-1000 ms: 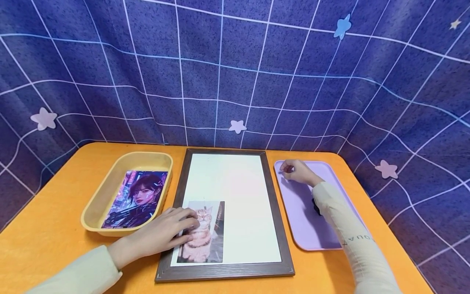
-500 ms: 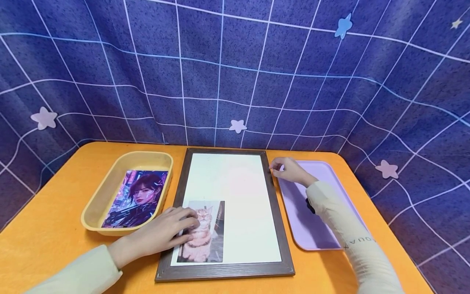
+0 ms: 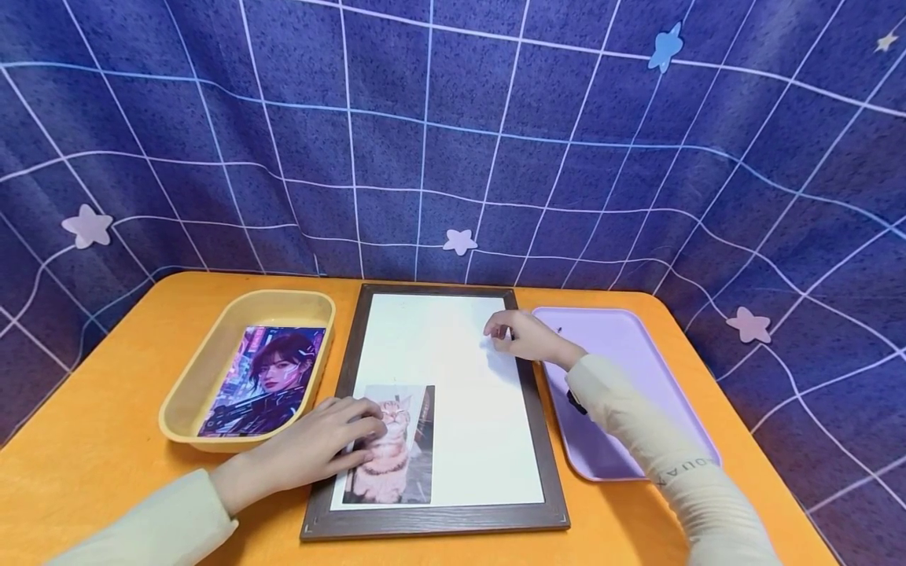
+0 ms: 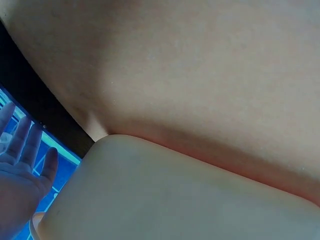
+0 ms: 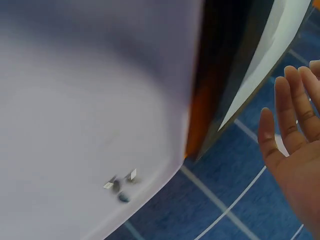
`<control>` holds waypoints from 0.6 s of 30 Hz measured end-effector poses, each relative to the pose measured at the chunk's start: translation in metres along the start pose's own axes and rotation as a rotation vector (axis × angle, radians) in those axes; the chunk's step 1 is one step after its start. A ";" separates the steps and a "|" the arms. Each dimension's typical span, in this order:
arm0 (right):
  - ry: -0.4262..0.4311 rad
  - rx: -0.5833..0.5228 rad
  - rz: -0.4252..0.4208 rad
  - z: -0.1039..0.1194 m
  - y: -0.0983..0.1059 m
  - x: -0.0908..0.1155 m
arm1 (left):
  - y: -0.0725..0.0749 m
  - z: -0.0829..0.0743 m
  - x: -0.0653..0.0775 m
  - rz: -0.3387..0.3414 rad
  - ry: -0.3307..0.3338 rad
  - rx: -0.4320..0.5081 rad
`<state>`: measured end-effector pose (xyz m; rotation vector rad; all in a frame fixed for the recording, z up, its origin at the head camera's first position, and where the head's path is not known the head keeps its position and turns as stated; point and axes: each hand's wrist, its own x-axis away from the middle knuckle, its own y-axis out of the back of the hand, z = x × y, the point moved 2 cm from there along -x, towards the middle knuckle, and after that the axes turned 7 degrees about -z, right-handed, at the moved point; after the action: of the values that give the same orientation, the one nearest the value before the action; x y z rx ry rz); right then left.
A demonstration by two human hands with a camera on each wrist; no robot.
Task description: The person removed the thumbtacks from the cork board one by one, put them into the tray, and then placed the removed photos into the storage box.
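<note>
My left hand (image 3: 338, 437) rests on a photo of a cat (image 3: 388, 470) at the lower left of the white framed board (image 3: 488, 424); its fingers are relaxed. In the left wrist view the same hand (image 4: 27, 170) shows only at the edge. Over the board's upper right is my right hand (image 3: 529, 336), with thumb and forefinger drawn together; anything between the tips is hidden. The right wrist view has this hand (image 5: 300, 135) cut off at the edge. Several small shiny pieces (image 5: 120, 186) lie in a corner of the lilac tray (image 3: 658, 393), their kind unclear.
A yellow bin (image 3: 182, 393) holding a cyberpunk picture (image 3: 272, 377) stands left of the board. All lie on an orange table (image 3: 120, 377). A blue gridded curtain (image 3: 396, 157) with stars hangs behind.
My right hand has moved left from the tray's upper left corner, across the frame, to above the white board. My left hand has stayed on the cat photo.
</note>
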<state>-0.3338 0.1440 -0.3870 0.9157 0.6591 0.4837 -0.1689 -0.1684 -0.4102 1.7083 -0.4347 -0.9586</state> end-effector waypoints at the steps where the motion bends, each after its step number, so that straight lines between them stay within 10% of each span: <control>1: 0.005 -0.009 0.007 0.003 -0.002 -0.001 | 0.000 0.000 0.000 0.001 0.000 0.001; 18: 0.121 -0.043 0.118 0.059 -0.033 -0.012 | 0.001 0.000 0.000 0.028 0.019 0.005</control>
<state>-0.2977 0.0862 -0.3853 0.8934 0.7045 0.6607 -0.1687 -0.1684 -0.4094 1.7099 -0.4474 -0.9215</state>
